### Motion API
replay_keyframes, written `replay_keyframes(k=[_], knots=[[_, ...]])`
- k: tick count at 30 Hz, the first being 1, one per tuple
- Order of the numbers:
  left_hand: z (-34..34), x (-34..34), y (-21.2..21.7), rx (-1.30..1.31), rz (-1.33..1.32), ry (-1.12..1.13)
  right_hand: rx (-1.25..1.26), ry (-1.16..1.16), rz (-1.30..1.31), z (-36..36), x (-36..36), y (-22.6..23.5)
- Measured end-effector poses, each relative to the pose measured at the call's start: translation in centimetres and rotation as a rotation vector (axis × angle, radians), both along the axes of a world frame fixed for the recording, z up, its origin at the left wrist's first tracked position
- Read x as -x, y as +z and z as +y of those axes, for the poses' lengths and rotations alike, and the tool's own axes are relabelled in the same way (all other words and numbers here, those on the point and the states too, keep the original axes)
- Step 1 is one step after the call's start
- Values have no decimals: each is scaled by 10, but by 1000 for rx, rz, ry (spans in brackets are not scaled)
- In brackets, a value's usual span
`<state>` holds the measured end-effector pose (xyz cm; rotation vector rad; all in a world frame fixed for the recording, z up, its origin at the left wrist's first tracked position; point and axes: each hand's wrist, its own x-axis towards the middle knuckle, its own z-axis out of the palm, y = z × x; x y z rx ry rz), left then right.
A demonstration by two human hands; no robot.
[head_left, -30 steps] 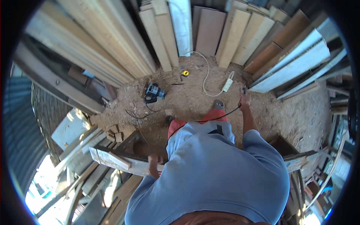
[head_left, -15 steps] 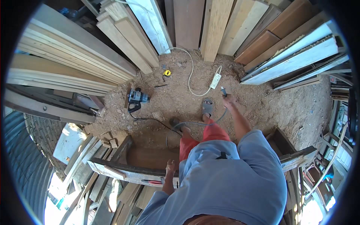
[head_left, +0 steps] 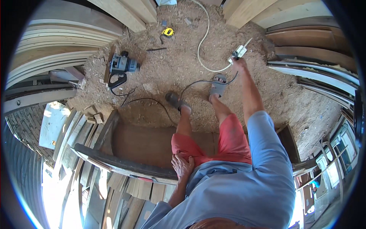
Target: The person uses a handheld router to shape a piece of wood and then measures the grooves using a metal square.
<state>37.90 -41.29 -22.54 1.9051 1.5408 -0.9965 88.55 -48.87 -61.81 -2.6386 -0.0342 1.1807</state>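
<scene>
My right hand (head_left: pixel 239 64) reaches down to the ground, closed on a dark power plug (head_left: pixel 235 55) at the end of a grey cord. The plug meets the white power strip (head_left: pixel 241 50); whether its pins are inside a socket is hidden. From the strip runs a pale cable (head_left: pixel 200 57) toward the far boards. My left hand (head_left: pixel 183 165) rests on my left thigh with its fingers spread, holding nothing. To the left, a blue-grey power tool (head_left: pixel 121 66) with a black handle lies on the ground, and a dark cord (head_left: pixel 150 99) trails from it toward my feet.
A yellow tape measure (head_left: pixel 167 32) and a thin dark rod (head_left: pixel 156 49) lie on the shaving-covered ground. Stacked boards (head_left: pixel 63 38) lean at left, and more panels (head_left: pixel 309 51) at right. A wooden frame (head_left: pixel 110 133) stands against my legs, with a red-handled tool (head_left: pixel 142 178) on its edge.
My right hand has carried the plug forward to the power strip as I bend lower. My left hand has come from beside the wooden frame onto my thigh.
</scene>
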Motion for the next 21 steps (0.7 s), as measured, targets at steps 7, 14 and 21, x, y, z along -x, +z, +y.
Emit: replay_keyframes(k=[7,14,21], knots=[[9,-4,-2,-15,-65,-11,-748,-600,-21,36,27,1],[59,0,-44,-63,-546,145,-512,-350,-15,65,150,238],[185,-154,-22,460,-632,67,-773,88,97,67,267,450]])
